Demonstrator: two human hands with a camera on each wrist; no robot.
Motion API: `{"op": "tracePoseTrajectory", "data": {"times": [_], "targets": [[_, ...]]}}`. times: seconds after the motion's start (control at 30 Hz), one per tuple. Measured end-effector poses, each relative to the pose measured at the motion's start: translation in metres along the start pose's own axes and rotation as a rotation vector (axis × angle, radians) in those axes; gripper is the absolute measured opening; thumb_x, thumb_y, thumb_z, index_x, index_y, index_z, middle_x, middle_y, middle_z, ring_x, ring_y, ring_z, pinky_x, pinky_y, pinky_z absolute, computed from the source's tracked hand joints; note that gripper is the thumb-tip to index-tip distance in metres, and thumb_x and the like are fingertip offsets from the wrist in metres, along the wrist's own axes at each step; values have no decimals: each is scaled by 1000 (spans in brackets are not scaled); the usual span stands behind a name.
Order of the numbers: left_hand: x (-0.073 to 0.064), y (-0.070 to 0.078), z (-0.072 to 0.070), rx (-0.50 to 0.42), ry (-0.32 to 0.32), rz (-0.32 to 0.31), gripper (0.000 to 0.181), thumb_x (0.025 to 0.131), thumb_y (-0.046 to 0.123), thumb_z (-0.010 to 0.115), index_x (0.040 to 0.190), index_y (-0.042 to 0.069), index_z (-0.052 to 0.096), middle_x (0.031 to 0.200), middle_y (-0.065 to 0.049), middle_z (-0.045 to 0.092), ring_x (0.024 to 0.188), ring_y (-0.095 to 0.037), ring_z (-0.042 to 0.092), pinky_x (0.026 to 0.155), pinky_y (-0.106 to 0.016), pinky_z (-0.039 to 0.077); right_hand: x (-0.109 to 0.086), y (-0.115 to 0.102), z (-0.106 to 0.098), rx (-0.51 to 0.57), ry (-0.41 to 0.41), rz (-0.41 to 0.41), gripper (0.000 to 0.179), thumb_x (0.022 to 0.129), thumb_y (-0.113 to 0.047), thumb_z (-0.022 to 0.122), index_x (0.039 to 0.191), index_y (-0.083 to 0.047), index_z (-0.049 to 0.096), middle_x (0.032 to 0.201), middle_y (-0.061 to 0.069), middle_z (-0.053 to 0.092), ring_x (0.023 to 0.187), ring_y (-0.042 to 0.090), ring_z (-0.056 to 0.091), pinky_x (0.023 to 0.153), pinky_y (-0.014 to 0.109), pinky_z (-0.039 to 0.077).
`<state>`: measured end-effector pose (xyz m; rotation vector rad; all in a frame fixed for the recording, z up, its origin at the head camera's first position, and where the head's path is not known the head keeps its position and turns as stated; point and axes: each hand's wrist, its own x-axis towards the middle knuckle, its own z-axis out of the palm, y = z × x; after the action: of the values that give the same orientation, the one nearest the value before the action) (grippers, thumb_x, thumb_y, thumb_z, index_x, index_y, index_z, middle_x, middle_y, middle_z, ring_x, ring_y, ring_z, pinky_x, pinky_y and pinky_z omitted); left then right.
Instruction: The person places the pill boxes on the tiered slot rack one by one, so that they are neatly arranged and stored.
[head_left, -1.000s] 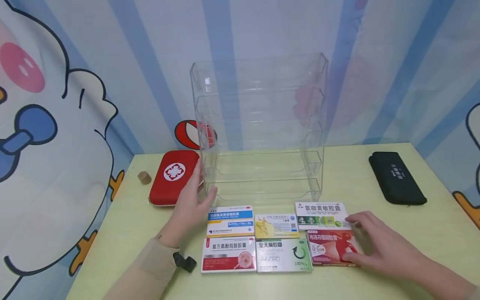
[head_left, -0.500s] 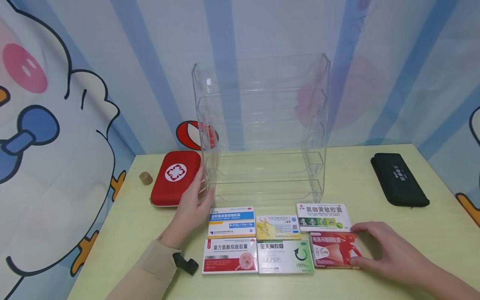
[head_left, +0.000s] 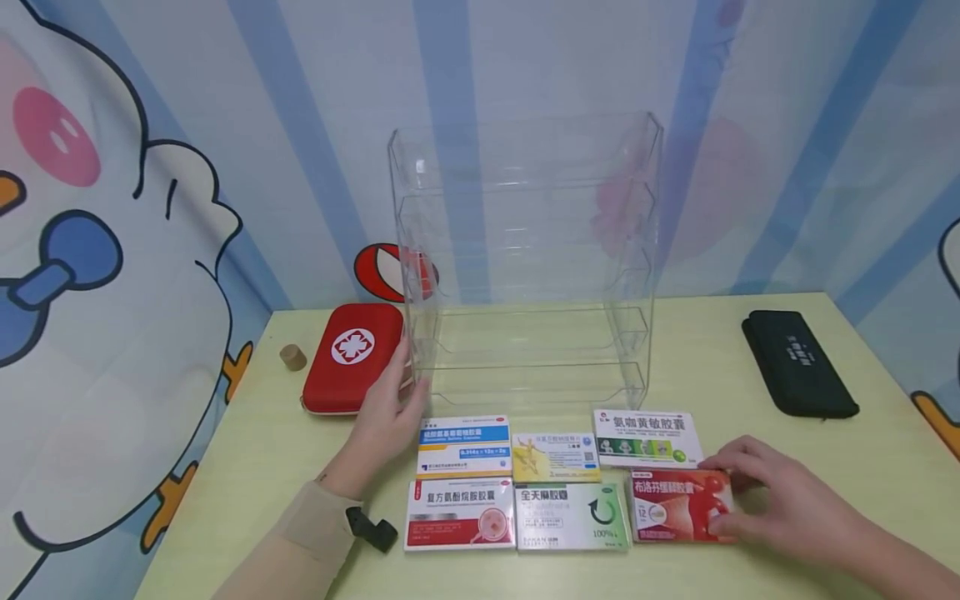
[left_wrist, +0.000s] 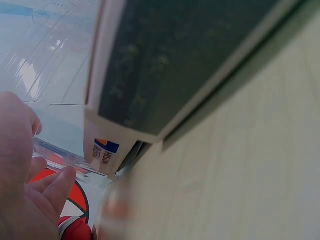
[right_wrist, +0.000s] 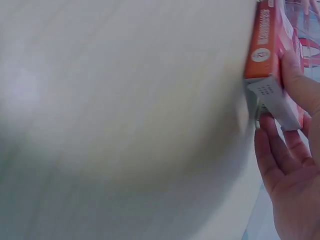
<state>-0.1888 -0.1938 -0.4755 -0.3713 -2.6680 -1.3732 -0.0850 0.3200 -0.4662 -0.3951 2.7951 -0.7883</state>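
Note:
In the head view my right hand [head_left: 776,504] pinches a red medicine box [head_left: 678,506] at its right end, thumb on the printed face and fingers behind. The right wrist view shows the box's white end flap, with the box [right_wrist: 272,70] tilted against the table. My left hand [head_left: 382,425] lies with extended fingers along the lower left side of a clear acrylic tiered rack [head_left: 525,379], its thumb by the front corner. A blue-and-white medicine box [head_left: 463,446] lies close to that thumb. Some left fingertips are hidden behind the rack's side.
More medicine boxes lie flat in rows: a yellow one [head_left: 557,457], a white-and-green one [head_left: 647,437], a red-and-white one [head_left: 460,514] and a green one [head_left: 572,517]. A red first-aid case [head_left: 352,358], a cork [head_left: 293,357] and a black pouch [head_left: 799,362] stand farther back.
My right hand has drawn the red medicine box a little to the right, away from the green box, and tilted it up. The left hand stays at the rack.

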Motion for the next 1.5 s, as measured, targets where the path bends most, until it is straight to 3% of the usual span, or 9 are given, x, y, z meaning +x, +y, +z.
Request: {"op": "tracePoseTrajectory", "data": {"times": [0.13, 0.27, 0.53, 0.7, 0.8, 0.93, 1.1, 1.23, 1.5], "targets": [[0, 0, 0, -11, 0, -5, 92, 109, 18, 67, 178, 38, 9, 184, -1, 27, 163, -35, 44, 118, -52, 55, 4, -6, -11, 61, 2, -61, 41, 84, -38, 95, 121, -29, 80, 120, -4, 69, 94, -2, 64, 80, 17, 64], [0, -1, 1, -32, 0, -5, 93, 109, 17, 67, 178, 40, 10, 184, 0, 28, 162, -36, 46, 118, -52, 55, 12, -19, -27, 76, 53, -150, 35, 86, -32, 94, 119, -33, 80, 117, -8, 70, 98, -4, 65, 79, 17, 65], [-2, -4, 1, -64, 9, -19, 91, 109, 18, 68, 176, 45, 12, 183, 5, 29, 160, -36, 49, 117, -54, 56, 51, -76, -66, -14, 332, -431, 41, 81, -9, 97, 116, -26, 83, 117, -9, 73, 101, -5, 66, 77, 14, 64], [-2, -9, 2, -69, 14, -12, 90, 109, 18, 67, 176, 44, 13, 184, 5, 29, 161, -35, 48, 117, -52, 55, 90, -122, -86, -19, 458, -525, 39, 85, -4, 93, 121, -13, 82, 121, 2, 74, 103, 11, 74, 86, 3, 56], [-3, -11, 3, -73, 15, -8, 89, 110, 18, 67, 177, 40, 14, 183, 2, 31, 160, -36, 50, 117, -50, 55, 114, -146, -93, 41, 484, -553, 38, 89, -3, 89, 125, -8, 80, 124, 8, 71, 105, 23, 77, 90, -1, 52], [-3, -9, 3, -72, 16, -5, 87, 110, 17, 67, 178, 36, 16, 182, 0, 34, 159, -36, 52, 117, -48, 55, 143, -171, -104, 89, 519, -577, 34, 93, -2, 86, 126, -5, 79, 125, 11, 69, 105, 26, 77, 91, 0, 53], [-2, -8, 2, -70, 17, 3, 87, 110, 16, 66, 178, 35, 16, 181, -1, 35, 159, -36, 51, 117, -48, 55, 173, -194, -120, 82, 623, -598, 30, 96, -4, 84, 126, -2, 79, 123, 13, 69, 105, 24, 79, 93, 19, 65], [-3, -8, 3, -69, 16, 1, 87, 109, 15, 66, 178, 35, 16, 181, 0, 35, 159, -36, 51, 117, -48, 55, 193, -213, -135, 116, 690, -557, 31, 100, -11, 81, 129, -2, 78, 128, 15, 68, 112, 24, 77, 98, 36, 67], [-3, -9, 4, -69, 22, 6, 90, 109, 16, 68, 178, 38, 15, 182, 2, 32, 160, -35, 49, 117, -50, 55, 226, -252, -159, 170, 745, -462, 34, 107, -21, 73, 137, -6, 74, 137, 11, 62, 128, 17, 68, 112, 33, 62]]}}
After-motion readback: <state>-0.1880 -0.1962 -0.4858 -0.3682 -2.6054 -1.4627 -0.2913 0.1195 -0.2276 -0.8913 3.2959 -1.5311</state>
